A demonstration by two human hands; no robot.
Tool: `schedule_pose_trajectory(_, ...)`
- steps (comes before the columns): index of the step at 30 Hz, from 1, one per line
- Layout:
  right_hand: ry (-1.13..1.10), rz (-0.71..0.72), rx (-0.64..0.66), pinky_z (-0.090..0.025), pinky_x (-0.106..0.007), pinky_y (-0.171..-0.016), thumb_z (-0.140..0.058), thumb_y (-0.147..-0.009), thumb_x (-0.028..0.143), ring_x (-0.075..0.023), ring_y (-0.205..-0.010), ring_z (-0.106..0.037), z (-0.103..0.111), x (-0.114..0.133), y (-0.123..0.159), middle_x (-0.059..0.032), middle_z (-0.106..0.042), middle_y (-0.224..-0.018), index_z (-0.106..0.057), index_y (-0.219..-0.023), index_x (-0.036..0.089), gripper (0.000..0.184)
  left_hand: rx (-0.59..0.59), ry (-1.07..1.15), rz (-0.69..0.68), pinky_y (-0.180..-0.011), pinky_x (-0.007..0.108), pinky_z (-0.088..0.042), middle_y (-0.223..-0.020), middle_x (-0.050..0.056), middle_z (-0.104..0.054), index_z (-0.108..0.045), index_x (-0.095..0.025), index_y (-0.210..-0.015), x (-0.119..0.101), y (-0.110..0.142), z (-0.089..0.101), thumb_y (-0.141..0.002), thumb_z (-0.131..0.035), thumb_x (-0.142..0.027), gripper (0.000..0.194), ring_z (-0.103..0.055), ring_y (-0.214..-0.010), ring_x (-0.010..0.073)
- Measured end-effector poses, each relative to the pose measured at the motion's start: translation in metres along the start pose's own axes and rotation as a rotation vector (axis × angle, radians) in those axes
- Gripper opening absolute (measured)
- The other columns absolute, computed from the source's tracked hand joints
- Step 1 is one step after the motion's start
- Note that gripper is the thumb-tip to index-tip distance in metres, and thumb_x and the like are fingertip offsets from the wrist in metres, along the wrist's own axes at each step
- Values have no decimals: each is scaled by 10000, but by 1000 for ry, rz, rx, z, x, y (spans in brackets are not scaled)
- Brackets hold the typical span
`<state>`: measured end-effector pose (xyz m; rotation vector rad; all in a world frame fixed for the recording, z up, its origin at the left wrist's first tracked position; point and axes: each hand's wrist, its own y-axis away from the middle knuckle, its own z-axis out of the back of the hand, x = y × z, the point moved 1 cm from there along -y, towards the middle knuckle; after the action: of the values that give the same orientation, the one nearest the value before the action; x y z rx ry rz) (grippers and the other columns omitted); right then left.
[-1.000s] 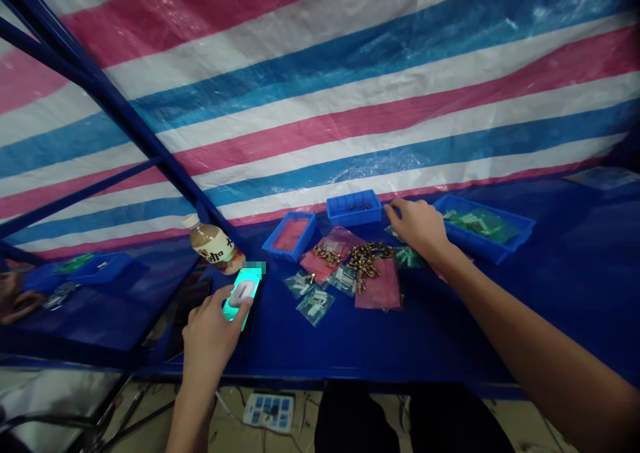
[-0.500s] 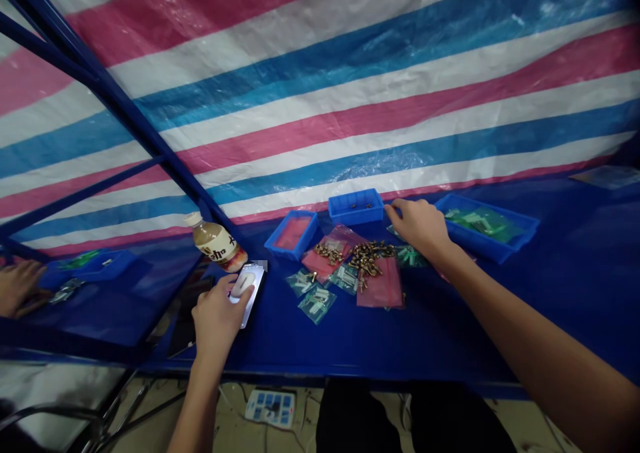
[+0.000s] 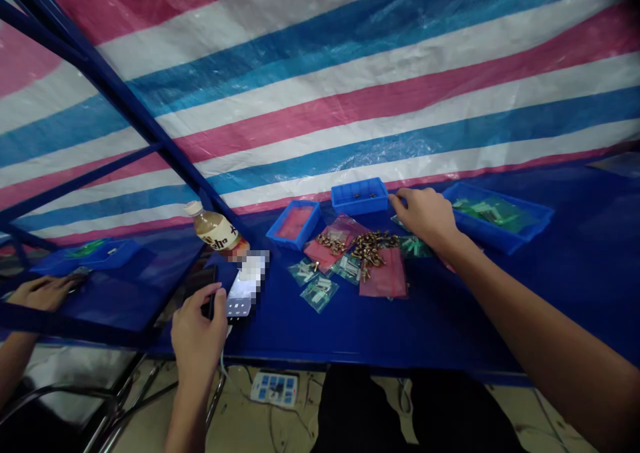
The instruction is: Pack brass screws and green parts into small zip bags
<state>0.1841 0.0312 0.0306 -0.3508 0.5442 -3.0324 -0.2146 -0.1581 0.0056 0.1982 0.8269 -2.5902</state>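
A phone (image 3: pixel 243 293) with a lit screen, partly blurred out, lies on the blue table. Just left of it is my left hand (image 3: pixel 199 329), thumb and forefinger apart and curved, over the edge of a dark flat object I cannot identify. My right hand (image 3: pixel 429 218) rests with its fingers curled by the corner of a small blue box (image 3: pixel 360 205); the fingertips' undersides are hidden. Between the hands lie a heap of brass-coloured screws (image 3: pixel 371 247), a red zip bag (image 3: pixel 383 276) and small clear bags (image 3: pixel 320 291) holding white pieces.
A drink bottle (image 3: pixel 217 231) stands behind the phone. Other blue boxes hold red bags (image 3: pixel 295 222) and green bags (image 3: pixel 493 211). A blue metal frame (image 3: pixel 150 129) rises at left, where a co-worker's hand (image 3: pixel 45 294) is busy. A power strip (image 3: pixel 274 389) lies below.
My left hand has come off the phone and moved left and towards me. The screen turned from green to white. My right hand stays by the blue box.
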Motion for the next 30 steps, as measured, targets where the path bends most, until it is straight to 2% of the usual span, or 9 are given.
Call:
schedule_pose_trajectory(4,24,5,3,-429,-348,-701,-318,-965,491,-310,-850,-651,2,1,1,-173,-700,-933,-707,-1075,193,503,-177,60,-165,-1011,411,-373,-1174,82,-634,-688,-210,-1011,-2,37,3,-881,-561,-451,302,-574,-1101,258)
schedule_pose_trajectory(7,26,2,14,-430,-345,-702,-326,-961,499,-308,-852,-653,3,1,2,-173,-702,-939,-706,-1082,190,504,-195,69,-182,-1028,417,-361,-1283,93,-572,-700,-210,-1010,-8,56,1,-875,-593,-425,275,-531,-1160,268)
schedule_pose_trajectory(10,29,1,23,-432,-350,-699,-322,-961,504,-314,-852,-654,4,2,2,-173,-701,-938,-711,-1065,193,509,-179,54,-167,-1037,433,-356,-1343,92,-525,-698,-225,-1065,-11,63,-2,-868,-613,-418,289,-494,-1192,282)
schedule_pose_trajectory(17,28,24,15,-434,-361,-681,-315,-961,506,-323,-835,-652,2,1,1,-168,-703,-925,-710,-1055,199,509,-119,2,-104,-1045,488,-340,-1411,59,-467,-717,-280,-1071,-12,60,-5,-879,-599,-422,267,-426,-1255,315)
schedule_pose_trajectory(21,23,14,25,-441,-363,-701,-325,-961,501,-315,-845,-649,3,1,1,-170,-704,-932,-711,-1048,190,503,-145,36,-83,-1082,472,-310,-1424,81,-453,-628,-260,-1231,-14,56,-2,-868,-604,-446,408,-447,-1246,297)
schedule_pose_trajectory(26,29,21,22,-438,-358,-690,-328,-961,493,-316,-847,-654,4,2,2,-167,-706,-932,-709,-1055,199,490,-82,35,-33,-1025,440,-354,-1330,41,-554,-613,-287,-1215,-18,45,-1,-907,-531,-460,363,-461,-1215,287)
schedule_pose_trajectory(30,42,19,25,-440,-353,-696,-315,-964,506,-308,-850,-656,2,2,2,-171,-705,-933,-705,-1043,188,510,-13,-33,-60,-977,440,-359,-1301,57,-582,-583,-281,-1256,-31,28,-10,-905,-524,-453,395,-477,-1173,296)
